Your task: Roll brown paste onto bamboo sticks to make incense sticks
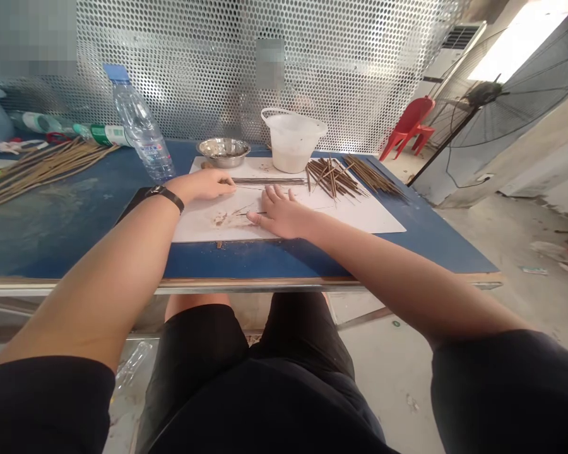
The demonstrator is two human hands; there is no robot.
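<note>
My right hand [284, 214] lies palm down on a white board [360, 217], fingers spread. A thin dark stick pokes out by its thumb; the rest is hidden under the palm. My left hand [212, 184], with a dark band on its wrist, rests at the board's left part, fingers curled together. What they pinch, if anything, is too small to make out. Right of those fingertips, several thin brown sticks [274, 181] lie side by side across the board. A brown lump [205, 165] shows just behind the left hand. Brown smears mark the board between my hands.
Behind the board stand a metal bowl [223, 151] with brown stuff and a white plastic bucket [293, 142]. Loose brown sticks [334, 180] pile at right, with another bundle [373, 175] beyond. A water bottle [144, 129] stands left; long sticks [47, 167] lie farther left.
</note>
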